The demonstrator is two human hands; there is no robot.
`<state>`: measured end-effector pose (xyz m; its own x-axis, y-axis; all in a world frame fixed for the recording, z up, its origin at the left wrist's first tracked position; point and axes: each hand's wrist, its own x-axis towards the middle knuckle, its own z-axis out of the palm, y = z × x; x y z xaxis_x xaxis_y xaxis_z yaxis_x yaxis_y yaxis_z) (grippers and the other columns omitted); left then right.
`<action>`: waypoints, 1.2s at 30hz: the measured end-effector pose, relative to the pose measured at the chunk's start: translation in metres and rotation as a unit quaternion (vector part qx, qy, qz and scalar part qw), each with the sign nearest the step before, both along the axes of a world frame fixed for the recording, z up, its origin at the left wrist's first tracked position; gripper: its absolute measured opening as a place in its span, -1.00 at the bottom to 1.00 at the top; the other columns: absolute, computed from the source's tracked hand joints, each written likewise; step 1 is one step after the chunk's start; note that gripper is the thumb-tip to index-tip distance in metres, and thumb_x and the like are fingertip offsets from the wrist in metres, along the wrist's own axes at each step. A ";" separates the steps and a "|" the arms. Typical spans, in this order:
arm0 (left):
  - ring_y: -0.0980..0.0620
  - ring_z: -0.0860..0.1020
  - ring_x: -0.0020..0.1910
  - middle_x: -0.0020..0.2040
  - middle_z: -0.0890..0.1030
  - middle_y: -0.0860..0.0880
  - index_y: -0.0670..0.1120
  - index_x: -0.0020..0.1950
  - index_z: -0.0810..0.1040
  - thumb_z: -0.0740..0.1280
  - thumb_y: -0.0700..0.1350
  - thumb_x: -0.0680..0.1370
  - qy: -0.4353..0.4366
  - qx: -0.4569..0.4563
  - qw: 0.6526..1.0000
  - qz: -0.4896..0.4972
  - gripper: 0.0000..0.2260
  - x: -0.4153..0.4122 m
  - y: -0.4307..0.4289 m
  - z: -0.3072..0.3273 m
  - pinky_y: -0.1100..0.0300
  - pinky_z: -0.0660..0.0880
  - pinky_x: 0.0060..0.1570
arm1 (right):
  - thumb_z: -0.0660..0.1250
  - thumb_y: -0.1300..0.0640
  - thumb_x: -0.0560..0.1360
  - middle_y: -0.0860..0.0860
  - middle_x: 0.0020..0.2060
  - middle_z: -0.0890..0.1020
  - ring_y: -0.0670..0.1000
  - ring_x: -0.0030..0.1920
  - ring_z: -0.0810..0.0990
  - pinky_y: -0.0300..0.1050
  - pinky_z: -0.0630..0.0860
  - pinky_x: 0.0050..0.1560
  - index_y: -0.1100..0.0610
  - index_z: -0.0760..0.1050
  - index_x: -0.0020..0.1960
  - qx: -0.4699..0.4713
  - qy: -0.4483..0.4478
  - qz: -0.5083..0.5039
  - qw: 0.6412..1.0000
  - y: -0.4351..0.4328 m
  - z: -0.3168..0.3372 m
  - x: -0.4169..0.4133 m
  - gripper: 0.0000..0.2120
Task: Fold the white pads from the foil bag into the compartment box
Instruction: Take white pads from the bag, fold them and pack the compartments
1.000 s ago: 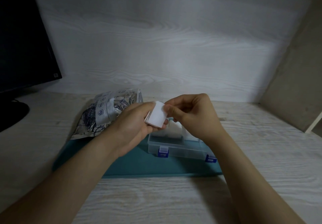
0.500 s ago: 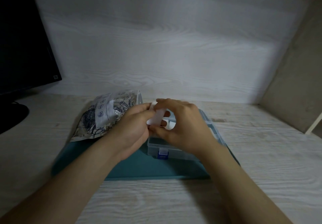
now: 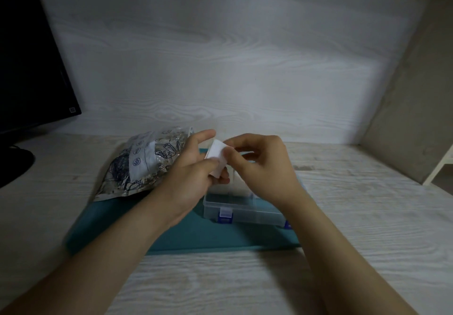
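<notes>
The fingers of the left hand pinch the lower left of a white pad. The thumb lies on the near face, the other fingers curl behind, and the index finger is raised past the pad's top edge. The right hand nips the pad's right edge between thumb and forefinger. The pad hangs in the air between the two hands, just above the far part of the compartment box. It already looks doubled, though the number of layers cannot be told. To fold it well, the person would likely do best to bring the edges flush and run the right thumb along the crease to flatten it. A firm pinch should stop the soft pad springing open before it goes down into a cell. White filling, probably pads already placed, shows in the box under the hands. The box sits on a teal mat on the desk. The foil bag lies just to its left, partly on the mat.
</notes>
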<state>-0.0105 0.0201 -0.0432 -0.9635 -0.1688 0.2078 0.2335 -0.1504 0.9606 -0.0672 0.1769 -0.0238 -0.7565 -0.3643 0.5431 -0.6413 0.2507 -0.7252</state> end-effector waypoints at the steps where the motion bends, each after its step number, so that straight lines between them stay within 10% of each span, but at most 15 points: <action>1: -0.08 0.65 -0.12 0.09 0.68 -0.21 0.00 0.51 0.40 0.19 -0.38 0.68 0.010 -0.029 1.000 0.008 -0.55 0.000 0.001 -0.002 0.02 0.61 -0.02 | 0.43 0.24 0.59 -0.07 -0.09 0.78 -0.04 -0.04 0.75 0.04 0.70 0.09 0.13 0.74 0.05 -0.029 -0.031 0.016 0.999 0.001 0.001 -0.001 -0.88; 4: 0.04 0.68 -0.02 0.05 0.71 -0.01 0.01 0.42 0.44 0.21 -0.26 0.72 0.064 -0.193 0.977 0.064 -0.70 0.001 0.004 -0.010 0.09 0.61 0.09 | 0.39 0.30 0.61 0.06 -0.10 0.77 0.09 -0.04 0.75 0.00 0.69 0.07 0.19 0.71 0.03 -0.124 -0.076 0.016 0.989 0.005 0.004 -0.006 -0.88; 10: 0.18 0.51 0.18 0.21 0.60 0.10 -0.04 0.30 0.58 0.20 -0.11 0.72 0.190 -0.562 0.802 0.070 -0.77 0.009 0.011 -0.023 0.30 0.44 0.23 | 0.31 0.27 0.67 0.06 -0.11 0.74 -0.07 -0.17 0.67 -0.20 0.61 -0.19 0.10 0.67 0.14 -0.130 -0.050 -0.074 0.988 0.038 0.007 -0.025 -0.82; 15: 0.04 0.55 0.16 0.15 0.64 0.04 -0.07 0.17 0.63 0.16 -0.03 0.73 0.227 -0.615 0.753 0.053 -0.74 0.006 0.022 -0.024 0.09 0.48 0.22 | 0.27 0.24 0.66 0.09 -0.16 0.73 0.17 -0.16 0.70 0.18 0.67 -0.15 -0.02 0.65 0.16 0.036 -0.055 -0.148 0.987 0.082 -0.011 -0.037 -0.75; 24: -0.03 0.56 0.22 0.23 0.64 -0.01 -0.05 0.20 0.59 0.03 0.17 0.71 0.190 -0.718 0.668 0.050 -0.57 0.002 0.049 -0.023 0.03 0.47 0.29 | 0.29 0.23 0.60 -0.07 -0.26 0.66 -0.06 -0.29 0.62 -0.31 0.47 -0.31 0.00 0.61 0.05 0.188 -0.032 -0.211 0.959 0.094 -0.021 -0.041 -0.82; 29: 0.02 0.52 0.25 0.32 0.57 0.09 0.06 0.42 0.41 0.02 0.33 0.63 0.132 -0.719 0.682 0.024 -0.49 0.001 0.054 -0.022 0.05 0.41 0.34 | 0.35 0.12 0.57 -0.14 -0.17 0.66 0.08 0.00 0.66 0.16 0.56 0.20 -0.09 0.63 0.02 0.234 -0.028 -0.226 0.945 0.091 -0.024 -0.037 -0.86; 36: 0.07 0.37 0.39 0.44 0.45 0.16 0.20 0.52 0.18 0.12 0.49 0.55 0.062 -0.734 0.675 -0.030 -0.36 -0.002 0.058 -0.015 0.00 0.28 0.43 | 0.30 0.04 0.58 -0.08 -0.14 0.69 0.07 0.08 0.53 0.05 0.25 0.10 -0.03 0.70 -0.07 0.330 0.044 -0.266 0.905 0.090 -0.024 -0.032 -0.81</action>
